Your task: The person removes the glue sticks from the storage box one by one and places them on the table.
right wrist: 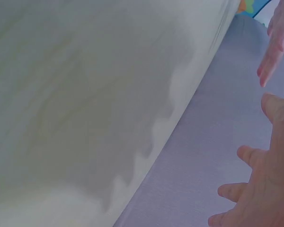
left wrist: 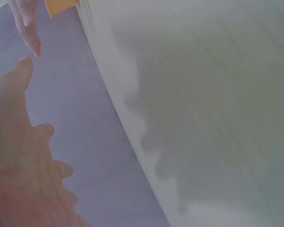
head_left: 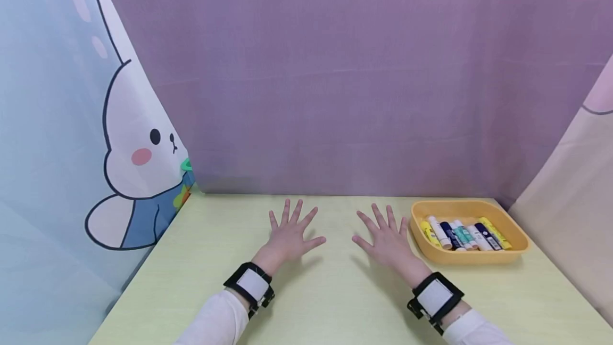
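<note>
In the head view my left hand (head_left: 287, 238) hovers over the pale table (head_left: 330, 302), palm down with fingers straight and spread. My right hand (head_left: 387, 238) mirrors it a short way to the right, fingers spread too. Neither holds anything, and both cast shadows on the tabletop. Just right of the right hand stands a yellow-orange tray (head_left: 469, 257). Several glue sticks lie in it side by side, among them a white one (head_left: 439, 233), a dark blue one (head_left: 488, 236) and a yellow one (head_left: 495, 232). The left wrist view shows the left palm (left wrist: 14, 156); the right wrist view shows the right palm (right wrist: 270, 189).
A purple cloth (head_left: 335, 79) hangs along the table's back edge. To the left is a light blue curtain with a printed rabbit (head_left: 139, 158); a pale curtain (head_left: 574, 201) hangs at the right. Each wrist wears a black strap (head_left: 250, 285) with a white patch.
</note>
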Tool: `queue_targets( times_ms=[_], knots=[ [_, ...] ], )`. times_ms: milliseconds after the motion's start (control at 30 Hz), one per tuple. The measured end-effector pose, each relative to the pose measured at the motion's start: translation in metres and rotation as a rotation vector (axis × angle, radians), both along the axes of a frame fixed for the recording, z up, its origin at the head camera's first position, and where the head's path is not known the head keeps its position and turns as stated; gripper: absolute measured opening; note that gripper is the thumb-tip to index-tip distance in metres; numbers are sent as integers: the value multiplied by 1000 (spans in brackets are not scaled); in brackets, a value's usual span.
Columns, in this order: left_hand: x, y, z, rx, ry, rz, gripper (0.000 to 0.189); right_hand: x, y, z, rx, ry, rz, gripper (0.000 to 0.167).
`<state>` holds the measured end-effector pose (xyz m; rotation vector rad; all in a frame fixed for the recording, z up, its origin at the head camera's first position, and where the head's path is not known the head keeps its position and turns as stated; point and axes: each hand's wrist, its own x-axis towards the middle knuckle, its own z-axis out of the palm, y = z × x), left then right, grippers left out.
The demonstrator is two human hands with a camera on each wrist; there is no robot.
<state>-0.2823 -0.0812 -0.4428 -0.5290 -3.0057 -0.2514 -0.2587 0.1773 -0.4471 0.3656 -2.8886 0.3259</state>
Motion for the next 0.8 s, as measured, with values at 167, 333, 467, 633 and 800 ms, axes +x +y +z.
queue_targets(
  times_ms=[167,333,467,633,800],
  knots=[
    [0,1,2,1,-2,-5,80,-1,1,0,0,2,8,66],
    [-3,3,3,9,14,-16,81,-3,5,5,13,16,13,68],
    [-5,9,6,22,23,-38,81,-4,12,15,15,30,29,69],
    [-6,27,7,13,42,-95,81,-3,34,39,-29,-6,34,72],
    [0,64,4,54,28,-128,81,0,85,72,-38,14,28,72]
  ],
)
